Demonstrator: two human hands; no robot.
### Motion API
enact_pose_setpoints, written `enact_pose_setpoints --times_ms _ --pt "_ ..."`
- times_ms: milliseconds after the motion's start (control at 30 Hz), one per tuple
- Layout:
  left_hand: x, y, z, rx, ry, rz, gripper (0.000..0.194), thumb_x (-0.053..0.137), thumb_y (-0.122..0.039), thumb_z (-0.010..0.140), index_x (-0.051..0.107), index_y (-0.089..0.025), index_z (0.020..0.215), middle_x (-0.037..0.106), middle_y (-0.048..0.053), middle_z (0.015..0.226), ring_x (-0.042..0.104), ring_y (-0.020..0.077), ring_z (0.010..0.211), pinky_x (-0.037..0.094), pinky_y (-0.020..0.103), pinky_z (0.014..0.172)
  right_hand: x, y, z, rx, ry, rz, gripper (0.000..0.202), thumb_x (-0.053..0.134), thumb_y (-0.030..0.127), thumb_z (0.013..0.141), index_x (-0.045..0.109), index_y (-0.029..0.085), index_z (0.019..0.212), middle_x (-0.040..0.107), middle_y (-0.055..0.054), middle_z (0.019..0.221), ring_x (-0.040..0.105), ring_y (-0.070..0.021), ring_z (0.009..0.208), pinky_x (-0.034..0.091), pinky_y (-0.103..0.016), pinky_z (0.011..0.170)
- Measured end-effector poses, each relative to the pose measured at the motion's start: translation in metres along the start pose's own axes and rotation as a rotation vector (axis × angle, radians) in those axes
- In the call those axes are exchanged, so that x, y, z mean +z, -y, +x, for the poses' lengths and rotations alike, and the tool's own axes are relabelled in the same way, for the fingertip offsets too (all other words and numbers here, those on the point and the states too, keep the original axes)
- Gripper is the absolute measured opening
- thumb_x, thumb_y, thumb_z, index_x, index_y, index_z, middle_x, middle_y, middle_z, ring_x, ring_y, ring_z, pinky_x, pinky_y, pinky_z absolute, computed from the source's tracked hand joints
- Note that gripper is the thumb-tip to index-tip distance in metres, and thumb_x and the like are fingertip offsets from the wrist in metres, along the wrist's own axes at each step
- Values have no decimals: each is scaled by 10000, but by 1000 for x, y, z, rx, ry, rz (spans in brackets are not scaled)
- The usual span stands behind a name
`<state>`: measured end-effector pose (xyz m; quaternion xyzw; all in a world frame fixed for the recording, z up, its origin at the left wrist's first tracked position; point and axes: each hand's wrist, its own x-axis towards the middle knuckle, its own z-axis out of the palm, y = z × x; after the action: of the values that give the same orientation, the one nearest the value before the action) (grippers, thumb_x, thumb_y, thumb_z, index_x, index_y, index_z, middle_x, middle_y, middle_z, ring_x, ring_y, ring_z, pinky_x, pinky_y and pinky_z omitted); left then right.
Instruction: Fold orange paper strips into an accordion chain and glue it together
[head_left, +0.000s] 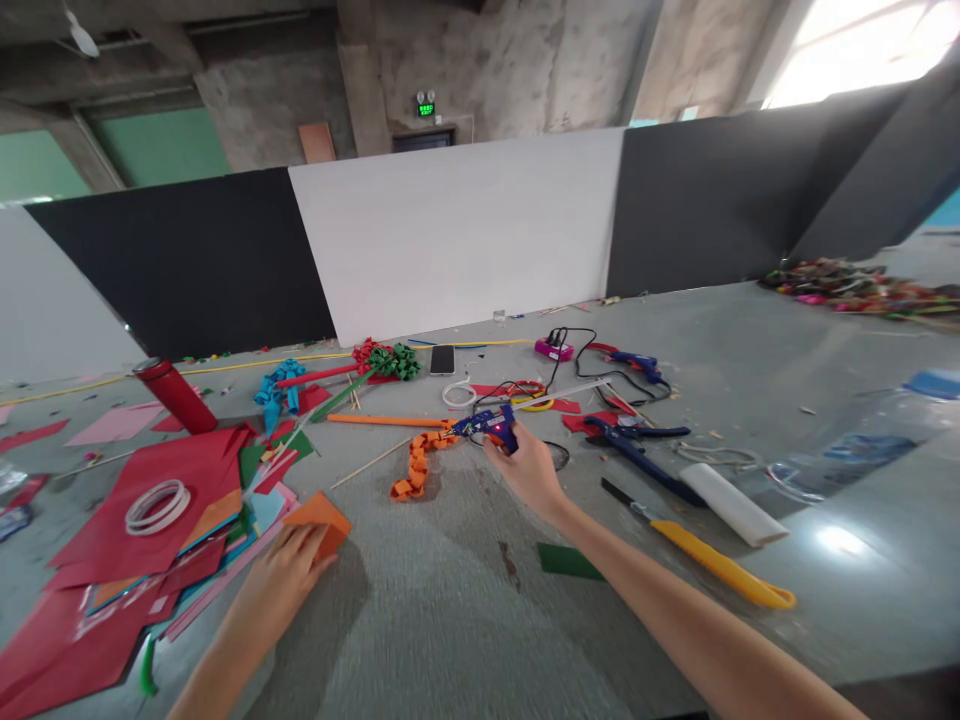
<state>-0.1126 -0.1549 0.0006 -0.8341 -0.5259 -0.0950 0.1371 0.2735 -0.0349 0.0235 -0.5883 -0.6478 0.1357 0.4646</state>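
My left hand [289, 560] is closed on a piece of orange paper [330, 515] low at the left, beside a pile of colored sheets. In my right hand [529, 468] is a blue glue gun [487, 424], its nozzle pointing left. The nozzle lies close to a curled orange paper chain [418, 462] on the floor; whether they touch I cannot tell. An orange stick [386, 420] extends left from the chain's upper end.
Red sheets [176, 465] bear white tape rolls [157, 507] at left, near a red bottle [176, 395]. Blue pliers [645, 455], a yellow-handled cutter [720, 562], a white roll [735, 505] and a plastic bottle [862, 440] lie at right. Behind is a phone [442, 360].
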Motion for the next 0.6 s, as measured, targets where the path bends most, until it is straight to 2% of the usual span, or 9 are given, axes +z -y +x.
enact_pose_setpoints --times_ms 200,333,500,600 --pt "-4 -13 0 -18 103 57 396 394 -106 917 682 -207 1170 683 116 1180 615 299 1126 495 484 974 0 1 0 1 4 2 248 555 432 836 605 193 879 635 -12 638 561 -176 549 351 -251 554" --pt "-6 -19 1 -62 152 77 423 394 -98 918 635 -185 1255 655 139 1205 597 295 1151 491 461 989 -1 3 -1 -3 5 7 233 555 419 836 600 195 878 640 -12 644 568 -179 557 353 -252 556" --pt "-6 -26 2 -94 219 69 658 351 54 813 521 -217 1388 629 105 1226 586 246 1156 514 379 958 -1 4 -1 0 5 5 217 558 416 834 586 203 865 641 -9 654 572 -180 562 361 -255 567" --pt "-4 -28 2 -99 209 106 740 338 89 773 487 -234 1423 623 109 1222 586 253 1140 517 388 951 0 2 -1 1 7 10 215 558 414 833 586 206 877 638 0 651 559 -172 548 361 -253 564"
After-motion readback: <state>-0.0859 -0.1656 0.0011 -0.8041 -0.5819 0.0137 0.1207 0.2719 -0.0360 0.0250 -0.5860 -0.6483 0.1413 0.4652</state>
